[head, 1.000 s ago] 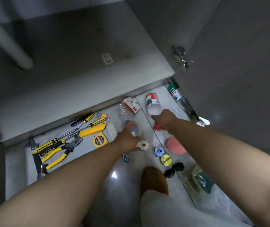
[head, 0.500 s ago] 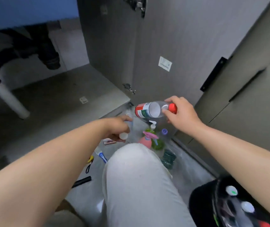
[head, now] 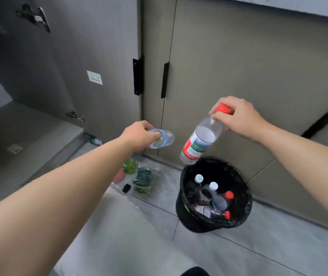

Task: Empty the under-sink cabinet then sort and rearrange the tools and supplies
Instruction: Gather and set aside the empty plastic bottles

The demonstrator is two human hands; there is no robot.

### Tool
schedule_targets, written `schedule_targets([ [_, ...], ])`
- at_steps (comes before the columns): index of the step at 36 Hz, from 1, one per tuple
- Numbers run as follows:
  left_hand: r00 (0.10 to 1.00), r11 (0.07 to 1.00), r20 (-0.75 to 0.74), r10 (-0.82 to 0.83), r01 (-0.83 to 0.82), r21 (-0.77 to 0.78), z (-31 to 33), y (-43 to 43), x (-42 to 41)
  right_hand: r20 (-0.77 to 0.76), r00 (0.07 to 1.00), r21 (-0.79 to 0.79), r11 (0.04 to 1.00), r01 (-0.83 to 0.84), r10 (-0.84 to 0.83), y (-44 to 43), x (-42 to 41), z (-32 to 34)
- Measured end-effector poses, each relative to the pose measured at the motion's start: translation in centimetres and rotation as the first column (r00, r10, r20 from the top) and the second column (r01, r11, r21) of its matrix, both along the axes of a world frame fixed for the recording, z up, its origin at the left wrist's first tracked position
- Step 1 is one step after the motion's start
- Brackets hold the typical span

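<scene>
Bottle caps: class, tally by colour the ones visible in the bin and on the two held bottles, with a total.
Red caps: 3 (two in the bin, one in the right hand)
White caps: 2
Total: 5; left hand hides the cap of its bottle.

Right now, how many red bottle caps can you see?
3. One cap on the bottle in the right hand; a second cap and a third cap inside the bin. Others may be buried.

The left hand (head: 139, 134) covers one end of the small bottle (head: 164, 138). Its forearm (head: 75, 180) hides most of a pink item (head: 118, 176); the red-capped bottle's (head: 201, 138) label is unreadably blurred.
</scene>
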State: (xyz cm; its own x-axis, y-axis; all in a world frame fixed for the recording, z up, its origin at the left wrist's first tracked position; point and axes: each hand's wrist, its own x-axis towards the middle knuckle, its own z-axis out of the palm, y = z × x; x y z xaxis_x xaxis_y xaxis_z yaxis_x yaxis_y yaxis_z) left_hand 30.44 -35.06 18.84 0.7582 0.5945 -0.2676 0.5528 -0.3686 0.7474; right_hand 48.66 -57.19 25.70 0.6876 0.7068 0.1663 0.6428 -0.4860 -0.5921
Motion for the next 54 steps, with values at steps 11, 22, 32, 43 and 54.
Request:
schedule_targets([
  [11,0.972,0.986,0.205,0.114,-0.087,-0.14,-4.0,-4.2,-0.2,-0.215,0.974,-0.274,0.953,-0.125,0.066,-6.0,-1.1,-9.9],
  [22,0.953,0.996,0.302,0.011,0.015,-0.085,-4.5,-3.8,-1.0,-0.274,0.96,-0.533,0.82,-0.207,0.064,-5.0,-4.1,-22.3],
  [32,0.916,1.0,0.4,0.023,-0.022,-0.007,-3.8,-4.1,-0.7,-0.046,0.998,-0.03,0.998,-0.051,0.049,-2.4,-2.5,-14.3],
  [43,0.856,0.989,0.515,0.036,0.043,-0.141,-2.2,-5.4,-0.5,0.099,0.959,0.008,0.964,-0.267,0.265,4.0,-6.3,-8.9],
  [54,0.886,0.989,0.457,0.077,-0.01,-0.148,-2.3,-5.1,-0.7,-0.103,0.995,-0.127,0.992,-0.027,0.014,-1.8,-1.9,-11.1],
])
